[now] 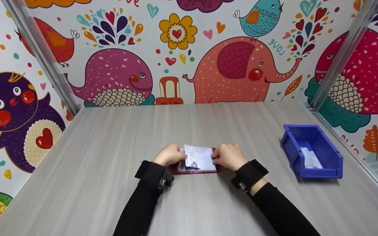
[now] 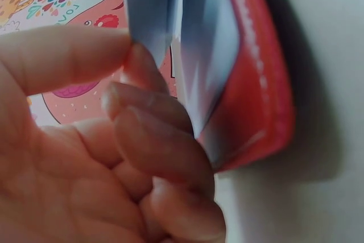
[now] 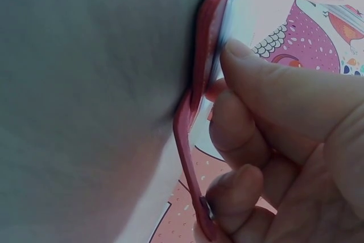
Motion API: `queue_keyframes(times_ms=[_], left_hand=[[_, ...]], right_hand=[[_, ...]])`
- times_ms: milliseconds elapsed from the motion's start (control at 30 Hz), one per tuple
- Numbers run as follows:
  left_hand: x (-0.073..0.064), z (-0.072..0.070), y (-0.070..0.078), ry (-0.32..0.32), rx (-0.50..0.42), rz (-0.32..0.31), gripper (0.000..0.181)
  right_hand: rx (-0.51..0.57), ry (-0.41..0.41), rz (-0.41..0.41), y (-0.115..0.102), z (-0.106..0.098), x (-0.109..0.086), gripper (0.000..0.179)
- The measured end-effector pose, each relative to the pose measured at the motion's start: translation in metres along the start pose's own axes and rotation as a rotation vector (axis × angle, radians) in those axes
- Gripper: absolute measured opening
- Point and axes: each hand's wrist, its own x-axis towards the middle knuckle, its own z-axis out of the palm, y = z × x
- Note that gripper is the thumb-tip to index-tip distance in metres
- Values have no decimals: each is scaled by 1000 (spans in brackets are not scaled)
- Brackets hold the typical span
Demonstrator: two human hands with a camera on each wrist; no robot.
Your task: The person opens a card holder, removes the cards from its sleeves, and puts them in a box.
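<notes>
A red card holder (image 1: 205, 172) with clear sleeves lies opened on the table in front of the person. Between finger and thumb, the left hand (image 1: 169, 154) pinches a pale card (image 1: 192, 159) that tilts up over the sleeves. In the left wrist view, the card's edge (image 2: 149, 9) stands beside a bent clear sleeve (image 2: 207, 49) and the red cover (image 2: 256, 106). The right hand (image 1: 230, 156) grips the holder's right edge, thumb on the sleeve side. A red strap (image 3: 185, 152) with a metal snap (image 3: 208, 209) runs past its curled fingers in the right wrist view.
A blue bin (image 1: 315, 173) stands on the table to the right, with pale cards (image 1: 311, 159) in it. Printed cartoon panels (image 1: 116, 75) wall the table (image 1: 110, 131) at the back and sides, with metal posts (image 1: 44, 59) at the corners.
</notes>
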Motion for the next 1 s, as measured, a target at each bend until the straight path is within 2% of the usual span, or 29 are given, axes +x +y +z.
queue_keyframes(times_ms=[167, 333, 700, 800, 1000], left_hand=[[0, 0, -1, 9, 25, 5, 23], [-2, -1, -1, 10, -6, -4, 19], [-5, -9, -3, 25, -79, 17, 27], [-7, -11, -1, 21, -92, 27, 28], [-9, -15, 0, -6, -99, 94, 38]], right_hand=[[1, 17, -1, 1, 0, -1, 21], [3, 21, -4, 1, 0, -1, 21], [4, 13, -5, 1, 0, -1, 21], [2, 14, -4, 0, 0, -1, 21], [13, 18, -10, 1, 0, -2, 21]])
